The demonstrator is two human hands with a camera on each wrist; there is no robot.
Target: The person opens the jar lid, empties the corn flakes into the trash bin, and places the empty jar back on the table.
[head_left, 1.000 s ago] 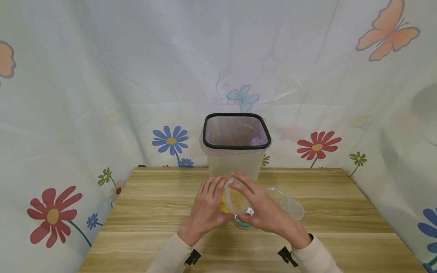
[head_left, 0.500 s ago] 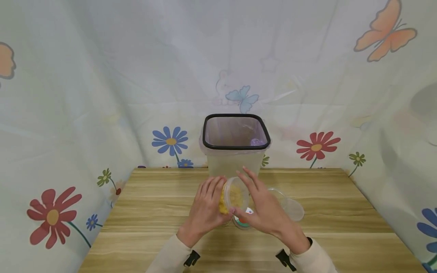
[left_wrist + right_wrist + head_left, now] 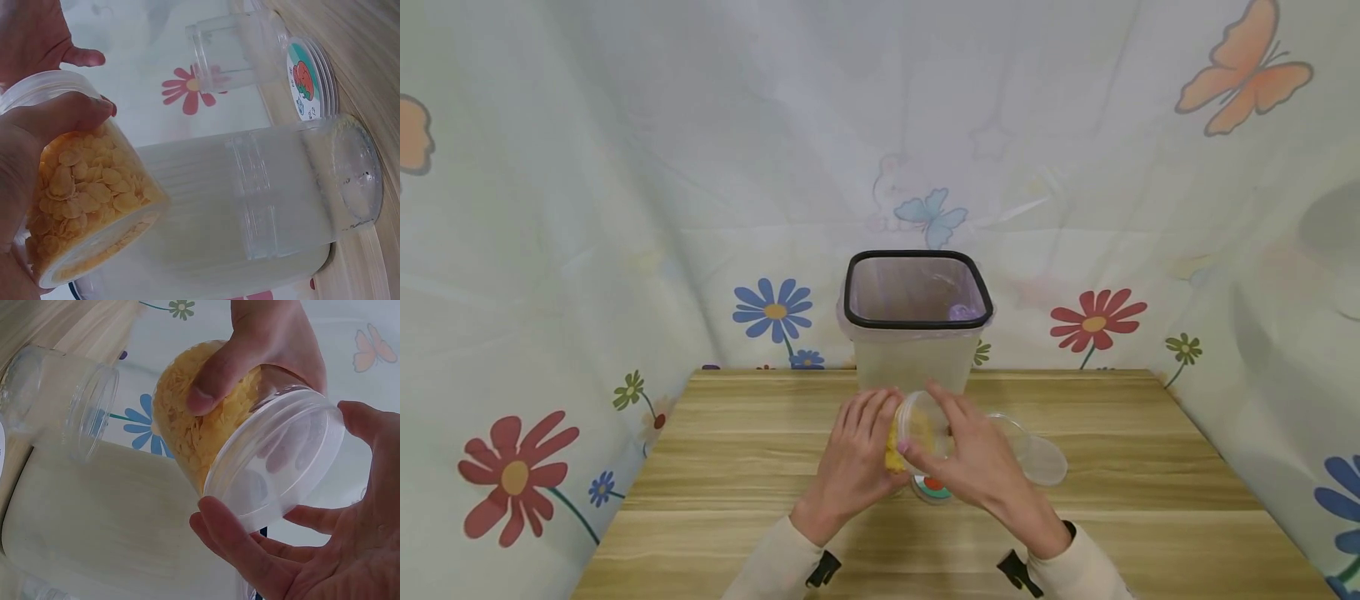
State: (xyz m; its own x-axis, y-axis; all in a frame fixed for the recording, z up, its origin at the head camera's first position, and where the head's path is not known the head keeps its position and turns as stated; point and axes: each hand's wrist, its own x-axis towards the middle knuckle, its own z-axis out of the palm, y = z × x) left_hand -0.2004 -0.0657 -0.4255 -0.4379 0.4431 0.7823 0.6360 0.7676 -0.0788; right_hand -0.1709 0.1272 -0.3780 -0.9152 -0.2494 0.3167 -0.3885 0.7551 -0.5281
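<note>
My left hand point(image 3: 853, 446) grips a clear plastic jar of yellow cornflakes point(image 3: 94, 194), tilted on its side above the table. The jar's translucent screw lid point(image 3: 275, 469) faces right. Around its rim are the thumb and fingertips of my right hand point(image 3: 981, 454), with the thumb on the near side. Below the hands in the head view lies a round label of green and red point(image 3: 933, 490). The left wrist view shows it on top of a stack of clear discs point(image 3: 312, 81). Part of the jar is hidden behind my left fingers.
A pale bin point(image 3: 913, 362) with a purple liner and black rim stands behind the hands. Right of them are a clear jar point(image 3: 1009, 429) and a translucent lid point(image 3: 1045, 460). Another clear jar point(image 3: 312, 181) stands close by in the left wrist view. Printed cloth hangs behind the table.
My right fingers have spread off the lid and closed in on it again, the thumb now higher on its near side. My left hand and the cornflake jar have hardly moved.
</note>
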